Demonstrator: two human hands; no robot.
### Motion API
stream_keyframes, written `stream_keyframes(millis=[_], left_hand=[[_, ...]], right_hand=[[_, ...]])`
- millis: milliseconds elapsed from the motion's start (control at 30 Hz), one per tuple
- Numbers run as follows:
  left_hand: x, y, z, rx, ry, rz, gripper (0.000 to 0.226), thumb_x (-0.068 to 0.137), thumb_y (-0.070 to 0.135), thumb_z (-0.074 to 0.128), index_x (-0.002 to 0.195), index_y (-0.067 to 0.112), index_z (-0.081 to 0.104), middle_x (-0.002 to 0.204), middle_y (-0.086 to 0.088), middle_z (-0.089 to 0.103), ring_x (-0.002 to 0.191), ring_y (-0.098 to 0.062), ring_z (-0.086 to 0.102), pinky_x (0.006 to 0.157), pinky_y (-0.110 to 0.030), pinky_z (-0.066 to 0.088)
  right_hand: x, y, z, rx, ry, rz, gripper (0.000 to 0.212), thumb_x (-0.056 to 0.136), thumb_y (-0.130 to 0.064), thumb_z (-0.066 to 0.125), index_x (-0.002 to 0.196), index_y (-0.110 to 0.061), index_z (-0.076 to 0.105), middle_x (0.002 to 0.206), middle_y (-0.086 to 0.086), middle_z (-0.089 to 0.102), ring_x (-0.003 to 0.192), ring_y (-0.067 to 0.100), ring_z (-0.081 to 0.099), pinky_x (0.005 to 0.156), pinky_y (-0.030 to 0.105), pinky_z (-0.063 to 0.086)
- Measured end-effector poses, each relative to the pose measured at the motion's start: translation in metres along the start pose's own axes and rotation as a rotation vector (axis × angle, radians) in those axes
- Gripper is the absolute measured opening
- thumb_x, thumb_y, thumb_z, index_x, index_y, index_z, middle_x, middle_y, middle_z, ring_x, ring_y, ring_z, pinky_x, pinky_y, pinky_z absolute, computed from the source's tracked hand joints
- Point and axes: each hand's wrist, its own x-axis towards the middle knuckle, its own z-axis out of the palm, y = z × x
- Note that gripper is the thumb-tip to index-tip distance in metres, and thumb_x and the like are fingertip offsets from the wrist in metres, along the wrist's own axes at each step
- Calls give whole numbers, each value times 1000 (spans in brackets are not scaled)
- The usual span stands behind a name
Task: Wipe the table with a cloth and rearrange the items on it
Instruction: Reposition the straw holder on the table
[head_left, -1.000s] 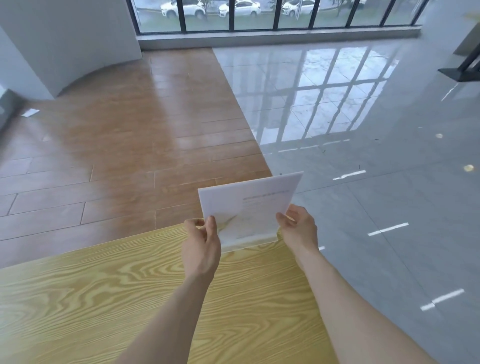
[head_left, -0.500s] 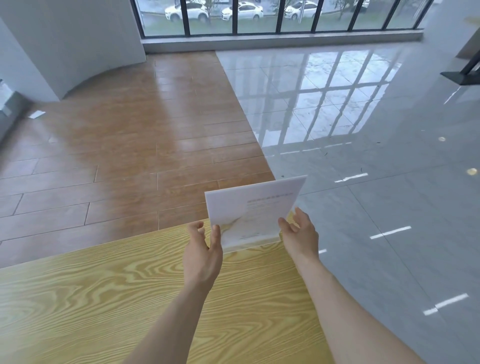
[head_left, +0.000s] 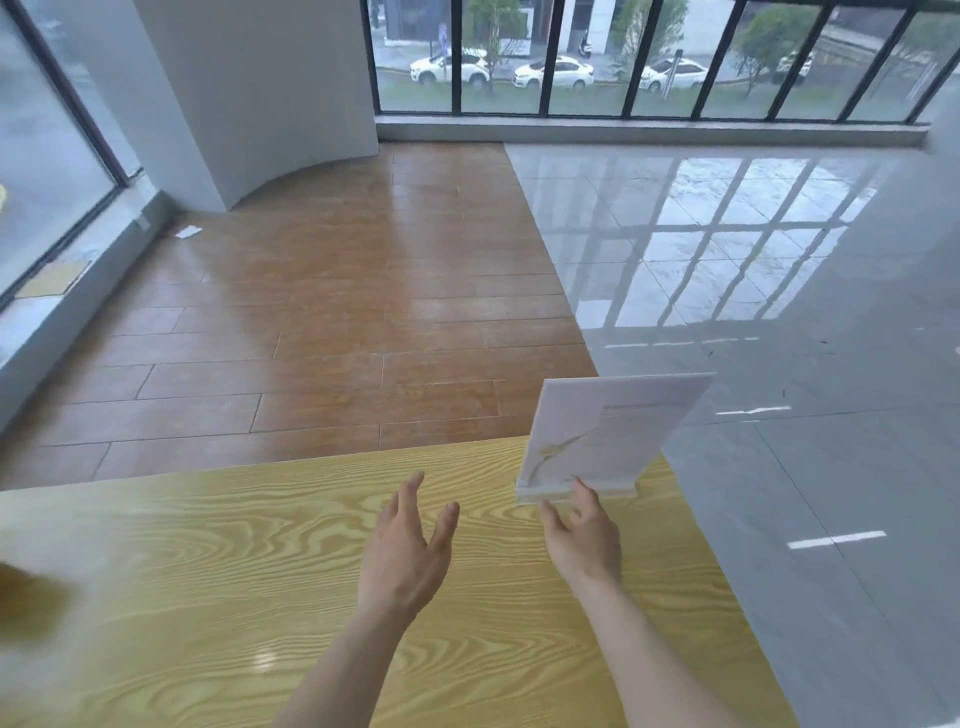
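Observation:
A clear acrylic sign stand (head_left: 608, 431) with a pale printed sheet stands upright near the far right corner of the yellow wood-grain table (head_left: 208, 571). My right hand (head_left: 584, 535) is just in front of the stand's base, fingers spread, fingertips near or touching the base. My left hand (head_left: 405, 551) hovers open over the table, well left of the stand, holding nothing. No cloth is visible.
A blurred brown object (head_left: 26, 603) sits at the table's left edge. Beyond the far edge lie brown wood flooring (head_left: 337, 312) and glossy grey tiles (head_left: 753, 260). A white curved wall (head_left: 249, 93) and tall windows stand behind.
Both hands have let go of the sign stand, which now stands on the table. The left hand has drawn away to the left. The camera view has tilted up and shifted left.

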Motion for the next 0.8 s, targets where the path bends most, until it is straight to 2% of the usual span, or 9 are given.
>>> stream_keyframes(millis=[167, 267, 367, 600, 700, 800], left_hand=[[-18, -69, -73, -31, 55, -63, 67, 96, 64, 41, 155, 35, 26, 157, 2, 40, 142, -22, 42, 102, -39, 42], [-33, -120, -118, -113, 97, -98, 61, 96, 60, 44, 150, 32, 36, 152, 6, 50, 140, -15, 45, 103, -33, 41], [-54, -180, -163, -242, 118, -172, 50, 98, 54, 49, 142, 30, 48, 140, 8, 60, 130, -8, 55, 97, -25, 41], [-120, -322, -258, -370, 189, -372, 31, 94, 54, 57, 118, 36, 65, 104, 17, 73, 103, 3, 66, 95, -30, 53], [-148, -379, -299, -376, 250, -473, 23, 94, 52, 58, 109, 38, 66, 102, 18, 74, 98, 4, 67, 93, -32, 54], [-165, -423, -333, -376, 345, -562, 17, 93, 48, 62, 104, 35, 66, 102, 17, 73, 102, -2, 67, 92, -34, 54]], right_hand=[[-47, -44, 77, -30, -149, -59, 62, 96, -45, 62, 153, -27, 41, 152, -1, 51, 135, 20, 54, 102, 39, 49], [-83, -70, 132, -53, -230, -110, 62, 95, -44, 64, 151, -27, 44, 150, 1, 54, 132, 21, 57, 101, 37, 51], [-128, -97, 201, -106, -324, -142, 56, 96, -42, 65, 147, -26, 48, 145, -1, 57, 129, 19, 59, 96, 33, 49], [-232, -143, 360, -223, -591, -225, 54, 93, -35, 71, 142, -23, 54, 142, -2, 59, 122, 15, 63, 96, 26, 48], [-268, -158, 414, -278, -680, -258, 53, 92, -33, 73, 140, -22, 56, 138, -1, 62, 111, 11, 66, 88, 19, 47], [-293, -168, 455, -344, -716, -293, 51, 90, -33, 75, 137, -24, 58, 132, -2, 65, 101, 9, 68, 75, 12, 46]])
